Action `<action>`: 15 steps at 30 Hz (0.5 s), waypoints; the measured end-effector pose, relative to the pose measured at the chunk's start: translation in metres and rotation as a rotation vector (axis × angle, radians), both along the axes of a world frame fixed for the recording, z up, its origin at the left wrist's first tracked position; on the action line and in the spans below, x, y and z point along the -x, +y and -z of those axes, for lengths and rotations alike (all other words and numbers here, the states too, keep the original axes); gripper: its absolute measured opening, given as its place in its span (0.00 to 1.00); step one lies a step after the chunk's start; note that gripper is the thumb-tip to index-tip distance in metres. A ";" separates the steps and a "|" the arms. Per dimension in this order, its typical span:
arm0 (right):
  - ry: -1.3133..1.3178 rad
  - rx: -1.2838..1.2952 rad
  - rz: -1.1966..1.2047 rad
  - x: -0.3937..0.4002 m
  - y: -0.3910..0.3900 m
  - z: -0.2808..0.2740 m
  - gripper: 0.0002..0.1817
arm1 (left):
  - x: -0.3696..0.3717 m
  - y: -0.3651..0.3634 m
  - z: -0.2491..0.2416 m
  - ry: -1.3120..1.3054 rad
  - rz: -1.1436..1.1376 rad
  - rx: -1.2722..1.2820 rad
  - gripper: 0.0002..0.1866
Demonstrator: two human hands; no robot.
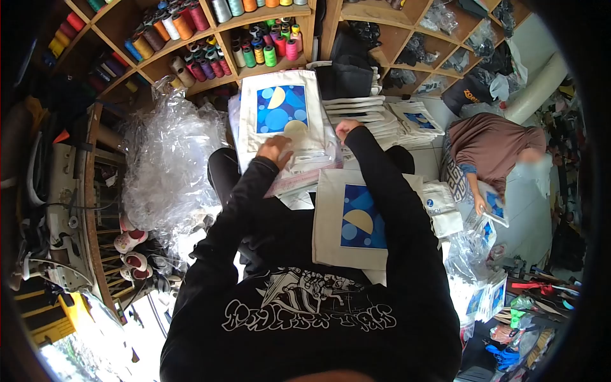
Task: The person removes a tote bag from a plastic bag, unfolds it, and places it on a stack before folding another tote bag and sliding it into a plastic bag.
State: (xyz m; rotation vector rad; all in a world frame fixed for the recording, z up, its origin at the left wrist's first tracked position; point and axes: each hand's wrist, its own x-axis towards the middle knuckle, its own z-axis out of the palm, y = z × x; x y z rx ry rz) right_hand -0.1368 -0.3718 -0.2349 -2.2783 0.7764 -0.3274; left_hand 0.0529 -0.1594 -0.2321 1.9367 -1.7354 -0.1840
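Directly below the thread spools [270, 54], at upper centre of the frame: cream printed bag [280, 109], laid flat on a pile with pinkish plastic wrapping [302, 181] showing at its lower edge; print of circles and half-circles in blues and pale yellow. Left hand [275, 151]: palm down over the lower left part of this bag, fingers moderately spread, thumb apart. Right hand [348, 129]: fingers curled narrow, just beside the bag's lower right side; impossible to tell whether gripping an edge or closed on nothing. Below the right hand, at centre: second printed bag [344, 219], lying across the lap, partly covered by the right forearm. To the right of the pile: folded cream bags [366, 114], stacked in layers. To the left: large heap of clear plastic [172, 159], crumpled and glossy. At far left: sewing machine [60, 204], with shoes [130, 245] at lower left. At right: another person [496, 146], bent forward, with one hand at a blue-printed item [495, 204].
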 end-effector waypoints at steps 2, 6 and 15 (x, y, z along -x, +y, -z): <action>0.420 -0.563 0.063 0.007 0.000 -0.018 0.09 | 0.025 -0.010 0.001 0.287 0.080 0.028 0.15; 0.381 -0.653 -0.035 0.021 0.025 -0.030 0.14 | 0.063 -0.031 0.011 0.360 0.069 -0.022 0.13; 0.141 -0.679 -0.082 0.031 0.037 -0.006 0.13 | 0.084 -0.046 0.027 0.238 0.109 0.092 0.12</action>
